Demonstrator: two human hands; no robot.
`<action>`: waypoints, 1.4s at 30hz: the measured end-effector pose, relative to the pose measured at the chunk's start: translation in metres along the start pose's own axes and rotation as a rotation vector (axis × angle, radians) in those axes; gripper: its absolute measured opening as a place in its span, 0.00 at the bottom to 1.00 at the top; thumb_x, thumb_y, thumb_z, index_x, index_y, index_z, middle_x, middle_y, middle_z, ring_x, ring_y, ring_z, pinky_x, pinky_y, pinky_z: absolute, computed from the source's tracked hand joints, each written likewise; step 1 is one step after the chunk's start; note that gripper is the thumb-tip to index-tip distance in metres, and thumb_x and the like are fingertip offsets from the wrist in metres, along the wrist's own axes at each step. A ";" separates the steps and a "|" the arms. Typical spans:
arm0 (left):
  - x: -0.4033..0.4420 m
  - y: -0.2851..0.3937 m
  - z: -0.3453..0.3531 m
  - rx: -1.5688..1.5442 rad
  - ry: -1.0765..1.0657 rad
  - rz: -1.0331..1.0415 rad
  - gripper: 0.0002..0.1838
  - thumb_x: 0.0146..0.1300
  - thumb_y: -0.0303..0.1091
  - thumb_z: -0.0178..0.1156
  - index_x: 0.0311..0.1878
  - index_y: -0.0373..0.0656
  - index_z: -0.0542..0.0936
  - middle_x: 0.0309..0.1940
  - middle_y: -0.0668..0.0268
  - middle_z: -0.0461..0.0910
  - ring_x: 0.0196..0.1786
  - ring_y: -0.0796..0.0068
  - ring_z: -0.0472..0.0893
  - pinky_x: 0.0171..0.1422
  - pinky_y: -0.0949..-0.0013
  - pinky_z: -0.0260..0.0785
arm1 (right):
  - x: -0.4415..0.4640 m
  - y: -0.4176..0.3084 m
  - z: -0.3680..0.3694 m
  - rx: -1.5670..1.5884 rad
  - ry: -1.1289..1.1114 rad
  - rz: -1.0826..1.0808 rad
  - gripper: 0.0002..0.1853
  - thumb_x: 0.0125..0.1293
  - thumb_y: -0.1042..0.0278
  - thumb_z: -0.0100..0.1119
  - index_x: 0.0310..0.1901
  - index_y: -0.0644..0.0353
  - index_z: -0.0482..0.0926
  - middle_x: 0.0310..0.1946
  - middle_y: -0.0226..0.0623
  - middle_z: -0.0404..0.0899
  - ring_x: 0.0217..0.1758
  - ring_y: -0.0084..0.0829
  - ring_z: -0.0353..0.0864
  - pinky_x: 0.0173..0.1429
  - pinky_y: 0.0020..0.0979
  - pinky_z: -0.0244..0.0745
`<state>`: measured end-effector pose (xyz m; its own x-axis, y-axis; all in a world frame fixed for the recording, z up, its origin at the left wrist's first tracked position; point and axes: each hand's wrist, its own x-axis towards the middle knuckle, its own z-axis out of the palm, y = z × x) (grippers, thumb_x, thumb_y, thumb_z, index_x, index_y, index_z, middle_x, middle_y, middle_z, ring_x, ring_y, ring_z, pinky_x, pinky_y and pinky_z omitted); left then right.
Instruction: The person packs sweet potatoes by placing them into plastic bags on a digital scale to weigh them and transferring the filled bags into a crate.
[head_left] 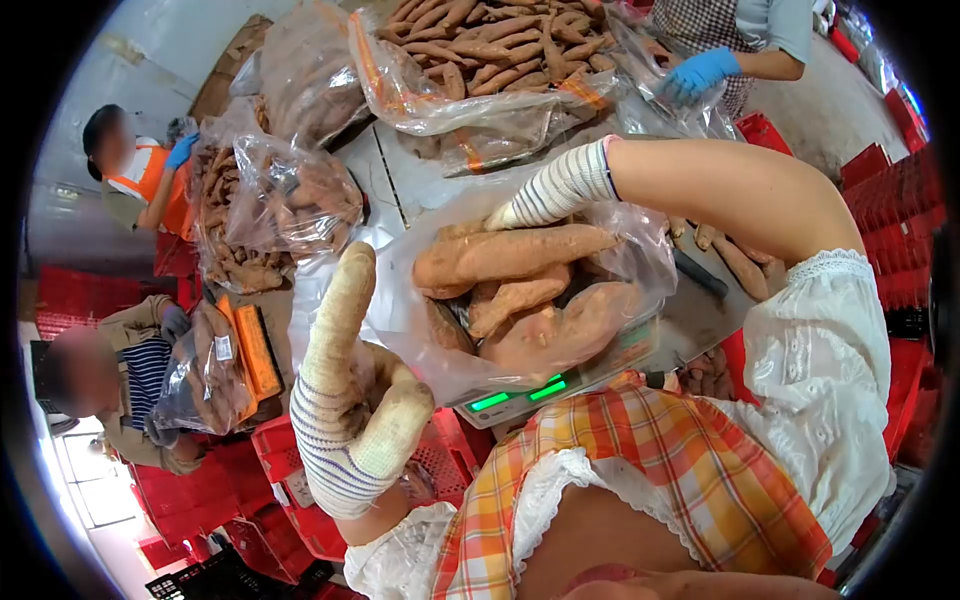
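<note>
A clear plastic bag (pixel 655 275) of large sweet potatoes (pixel 520 255) stands open on a scale with a lit green display (pixel 518 393). My right hand (pixel 555 188), in a striped knit glove, reaches in over the bag's far rim. Its fingers are hidden behind the top sweet potato, so its grip does not show. Left of the bag is my left hand (pixel 355 400), in a soiled striped glove. One finger points up and away, others are bent, and nothing shows in it.
Large bags of sweet potatoes (pixel 500 45) lie across the table's far side. A dark-handled tool (pixel 700 272) and loose sweet potatoes (pixel 738 262) lie right of the scale. Red crates (pixel 290 455) stand lower left. Three other people work around the table, one with a blue-gloved hand (pixel 700 75).
</note>
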<state>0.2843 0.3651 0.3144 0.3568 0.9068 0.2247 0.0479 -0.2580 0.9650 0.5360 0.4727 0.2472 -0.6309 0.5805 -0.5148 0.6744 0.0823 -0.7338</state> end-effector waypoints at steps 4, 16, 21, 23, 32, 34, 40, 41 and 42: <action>0.005 0.001 0.006 -0.040 -0.022 0.053 0.44 0.49 0.33 0.67 0.68 0.30 0.58 0.57 0.60 0.73 0.21 0.90 0.64 0.24 0.83 0.56 | -0.003 -0.003 0.002 0.047 -0.003 0.008 0.23 0.62 0.54 0.52 0.54 0.59 0.75 0.49 0.36 0.78 0.51 0.31 0.74 0.54 0.32 0.68; -0.004 0.004 0.001 -0.120 0.076 0.030 0.44 0.46 0.32 0.66 0.66 0.25 0.59 0.65 0.46 0.63 0.21 0.88 0.68 0.24 0.84 0.59 | -0.008 -0.016 0.005 -0.020 0.094 0.040 0.29 0.59 0.51 0.57 0.58 0.59 0.72 0.52 0.39 0.77 0.56 0.32 0.73 0.61 0.32 0.64; -0.008 0.009 -0.004 -0.225 -0.017 -0.015 0.46 0.45 0.31 0.68 0.67 0.25 0.57 0.66 0.45 0.62 0.21 0.87 0.69 0.24 0.83 0.60 | -0.007 -0.003 -0.008 -0.346 -0.109 0.009 0.44 0.42 0.61 0.71 0.64 0.60 0.64 0.52 0.45 0.77 0.56 0.35 0.74 0.60 0.33 0.68; -0.011 0.010 -0.005 -0.289 -0.062 -0.067 0.47 0.44 0.31 0.68 0.67 0.26 0.56 0.66 0.45 0.62 0.22 0.87 0.69 0.24 0.83 0.61 | -0.010 -0.013 -0.012 -0.489 -0.141 0.138 0.38 0.44 0.60 0.69 0.61 0.55 0.69 0.52 0.44 0.76 0.55 0.43 0.75 0.57 0.39 0.69; -0.010 0.002 -0.009 -0.301 -0.234 0.009 0.49 0.43 0.27 0.68 0.69 0.27 0.52 0.70 0.48 0.54 0.24 0.86 0.70 0.28 0.82 0.60 | 0.011 -0.047 0.043 -0.814 0.234 -0.520 0.20 0.46 0.69 0.62 0.43 0.64 0.76 0.37 0.47 0.77 0.41 0.47 0.79 0.43 0.41 0.76; -0.011 0.004 -0.006 -0.341 -0.185 -0.013 0.49 0.42 0.25 0.67 0.69 0.27 0.53 0.71 0.47 0.53 0.24 0.86 0.70 0.28 0.82 0.59 | 0.029 -0.057 0.055 -0.799 0.151 -0.493 0.18 0.46 0.69 0.63 0.41 0.63 0.77 0.36 0.47 0.78 0.38 0.46 0.80 0.41 0.40 0.76; -0.010 0.006 0.000 -0.339 -0.187 -0.009 0.47 0.43 0.24 0.65 0.68 0.25 0.54 0.69 0.44 0.54 0.23 0.86 0.69 0.28 0.83 0.60 | 0.068 -0.083 0.059 -1.177 -0.236 -0.496 0.16 0.48 0.70 0.61 0.41 0.58 0.80 0.37 0.46 0.81 0.37 0.41 0.81 0.40 0.38 0.75; -0.011 0.007 -0.001 -0.333 -0.192 -0.012 0.47 0.43 0.24 0.65 0.68 0.25 0.54 0.69 0.44 0.54 0.23 0.86 0.69 0.28 0.83 0.60 | 0.068 -0.091 0.050 -1.072 -0.283 -0.429 0.16 0.48 0.70 0.61 0.42 0.58 0.80 0.38 0.44 0.81 0.38 0.40 0.81 0.41 0.38 0.75; -0.012 0.008 -0.003 -0.321 -0.141 -0.028 0.46 0.44 0.24 0.65 0.67 0.25 0.54 0.69 0.43 0.55 0.23 0.87 0.69 0.28 0.83 0.60 | 0.069 -0.098 0.040 -0.932 -0.312 -0.342 0.17 0.48 0.70 0.61 0.43 0.59 0.80 0.38 0.43 0.81 0.39 0.39 0.81 0.42 0.38 0.75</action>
<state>0.2774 0.3533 0.3199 0.4857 0.8513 0.1985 -0.2284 -0.0956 0.9689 0.4114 0.4718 0.2658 -0.8257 0.1843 -0.5331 0.3864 0.8733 -0.2966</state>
